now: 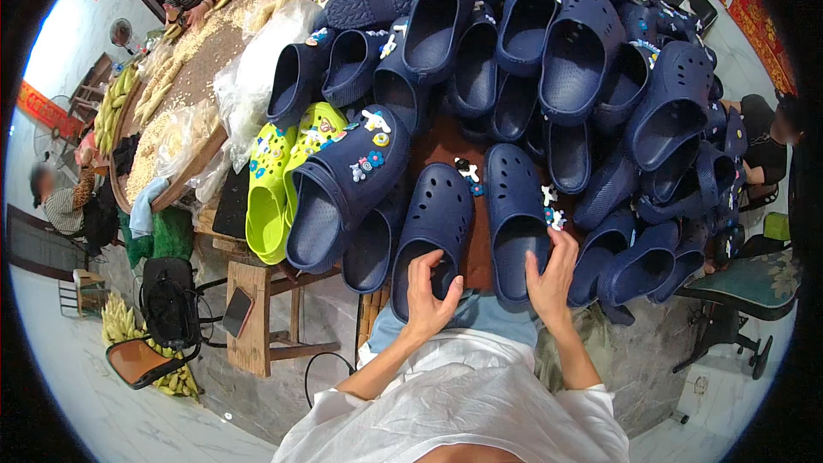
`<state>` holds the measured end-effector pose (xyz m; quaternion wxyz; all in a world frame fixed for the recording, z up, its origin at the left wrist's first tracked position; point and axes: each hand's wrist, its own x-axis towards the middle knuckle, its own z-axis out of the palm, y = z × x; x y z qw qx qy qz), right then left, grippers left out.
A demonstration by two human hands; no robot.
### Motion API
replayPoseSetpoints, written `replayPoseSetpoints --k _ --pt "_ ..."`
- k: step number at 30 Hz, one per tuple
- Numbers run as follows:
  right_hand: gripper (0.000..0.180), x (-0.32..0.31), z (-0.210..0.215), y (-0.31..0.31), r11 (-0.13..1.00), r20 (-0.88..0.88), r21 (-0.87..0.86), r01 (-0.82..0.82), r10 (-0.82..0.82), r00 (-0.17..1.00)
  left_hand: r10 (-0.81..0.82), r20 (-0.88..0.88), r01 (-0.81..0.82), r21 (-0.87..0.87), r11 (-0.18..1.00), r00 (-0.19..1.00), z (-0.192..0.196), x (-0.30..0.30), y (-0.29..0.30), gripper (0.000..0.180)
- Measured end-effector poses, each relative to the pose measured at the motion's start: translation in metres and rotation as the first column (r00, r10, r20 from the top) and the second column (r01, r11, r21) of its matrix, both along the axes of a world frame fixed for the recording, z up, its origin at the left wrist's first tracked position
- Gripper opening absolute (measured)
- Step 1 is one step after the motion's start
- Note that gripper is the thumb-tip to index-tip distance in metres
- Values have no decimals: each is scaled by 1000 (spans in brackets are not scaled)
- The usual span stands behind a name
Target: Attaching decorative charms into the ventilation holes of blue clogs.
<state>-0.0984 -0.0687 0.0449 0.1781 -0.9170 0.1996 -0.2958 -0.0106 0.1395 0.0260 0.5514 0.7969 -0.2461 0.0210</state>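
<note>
Two navy clogs lie side by side before me, toes pointing away. Over the opening of the left navy clog (435,214) is my left hand (430,300), fingers bent and thumb apart. My right hand (551,279) is at the right edge of the right navy clog (513,206), thumb over its opening and fingers spread toward small charms (554,213) beside it. Whether either hand presses on its clog, I cannot tell. More white, black and blue charms (468,173) lie between the toes. Neither clog's top shows charms.
Navy clogs, many with charms, are heaped on the brown table (441,144). A lime-green pair (269,197) stands left. Further left are a woven tray (201,43) of corn kernels, a wooden stool (249,326) with a phone (237,313), and a black bag (169,300). Other people sit around.
</note>
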Motion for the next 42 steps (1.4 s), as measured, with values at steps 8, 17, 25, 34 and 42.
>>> replayPoseSetpoints --k 8,17,25,34,42 --pt "55 -4 -34 -12 948 -185 311 60 -2 983 -51 -121 66 130 989 991 -25 14 -26 50" --pt "45 -14 -53 -12 936 -130 350 49 -4 992 49 -372 -84 -76 994 927 -30 -2 -32 53" --pt "47 -18 -14 9 880 29 474 -15 1 1000 -96 -421 -55 -333 941 902 36 1 -32 68" --pt "45 -18 24 42 909 194 408 -87 7 981 72 33 -70 -43 997 997 50 8 -53 84" --pt "54 -7 53 53 866 467 441 -238 5 884 20 9 -19 -135 991 1000 87 37 -52 70"
